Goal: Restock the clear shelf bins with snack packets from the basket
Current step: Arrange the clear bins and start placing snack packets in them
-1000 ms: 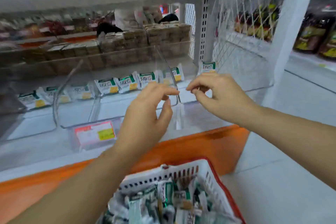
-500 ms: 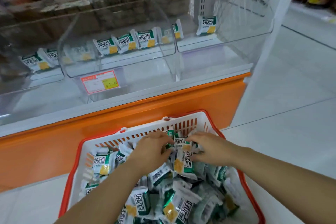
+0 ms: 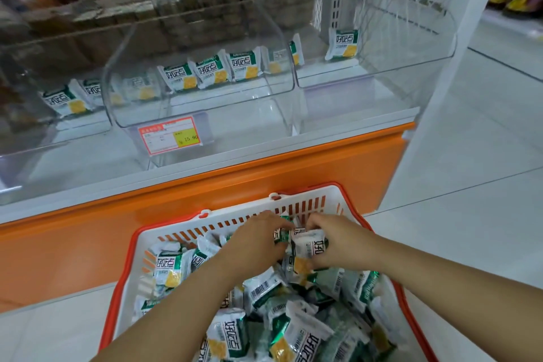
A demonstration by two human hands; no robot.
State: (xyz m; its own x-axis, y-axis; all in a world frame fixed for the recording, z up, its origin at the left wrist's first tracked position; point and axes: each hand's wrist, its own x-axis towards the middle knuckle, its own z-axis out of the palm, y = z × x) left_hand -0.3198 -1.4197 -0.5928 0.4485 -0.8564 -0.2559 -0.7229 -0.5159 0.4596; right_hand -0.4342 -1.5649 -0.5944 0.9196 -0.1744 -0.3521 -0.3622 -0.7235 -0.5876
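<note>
The snack packets are heaped in a white basket with an orange rim, which is set on the floor just before the orange base of the shelf. At the far end of the heap a white-and-green packet is gripped in the curled fingers of the right hand, and a green-edged packet touching it is pinched by the left hand; neither packet is yet lifted clear of the heap. Above, the middle bin, marked by a red-and-yellow price label, is lined with only a single row of packets along its back, its front part being bare. Just one packet is stood at the back of the right bin, and a few are seen in the left bin. The restocking is therefore judged barely begun: the basket is nearly full, and almost all of the filling is left to be done.
</note>
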